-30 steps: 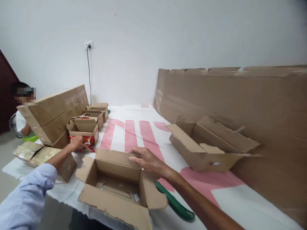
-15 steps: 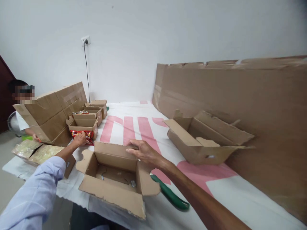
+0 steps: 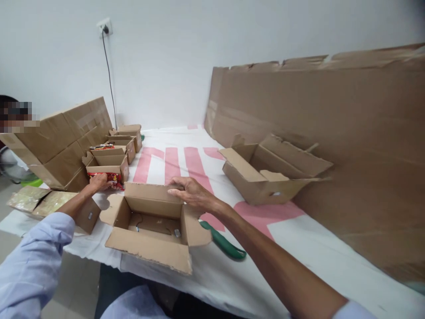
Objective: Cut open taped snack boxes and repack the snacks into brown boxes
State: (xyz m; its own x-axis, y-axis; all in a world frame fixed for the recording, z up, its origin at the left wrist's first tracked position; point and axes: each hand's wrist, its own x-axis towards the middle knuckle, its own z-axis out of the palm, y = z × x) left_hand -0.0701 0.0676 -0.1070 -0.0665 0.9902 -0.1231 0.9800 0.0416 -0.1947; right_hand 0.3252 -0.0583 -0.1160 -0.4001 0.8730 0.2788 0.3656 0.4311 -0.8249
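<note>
Creased cloth (image 3: 285, 266) lies below. At frame left, a shiny red packet (image 3: 116, 178) is under your left hand (image 3: 98, 182); its grip I cannot tell. Your right hand (image 3: 190, 191) pinches a rectangular cardboard box (image 3: 149, 249) by its flap.

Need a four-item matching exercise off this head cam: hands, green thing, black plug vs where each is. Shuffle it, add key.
1. Left hand
2. Right hand
3. Green object
4. Black plug

A. In the wall outlet
B. On the cloth beside the nearest open box
C. At the red packet
D. On that box's far flap

Pairs: 1-C, 2-D, 3-B, 4-A
</note>
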